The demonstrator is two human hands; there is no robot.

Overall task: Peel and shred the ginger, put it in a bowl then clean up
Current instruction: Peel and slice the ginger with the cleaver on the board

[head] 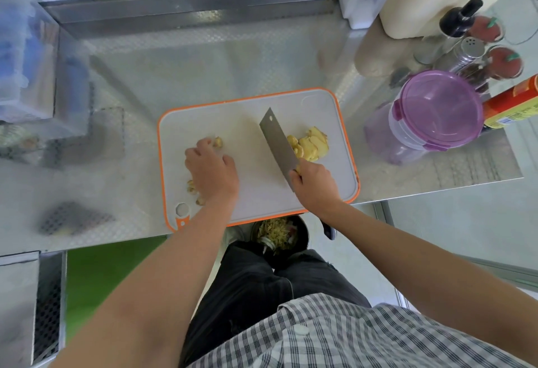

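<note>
A white cutting board (pixel 250 135) with an orange rim lies on the steel counter. My right hand (pixel 316 185) grips the handle of a cleaver (pixel 278 146), its blade resting on the board and pointing away from me. Right of the blade lies a pile of peeled ginger slices (pixel 310 143). My left hand (pixel 211 169) lies knuckles-up on the board's left part, fingers curled over ginger scraps; a small piece (pixel 218 142) shows by the fingertips and more bits (pixel 192 187) by the wrist. Whether the fingers pinch anything is hidden.
A bin (pixel 278 235) with ginger peel stands on the floor below the counter's front edge. At the right stand a purple-lidded container (pixel 436 111), a red can (pixel 512 102), spice jars (pixel 471 56) and a dark bottle (pixel 460 18). Clear plastic boxes (pixel 26 56) stand at the left.
</note>
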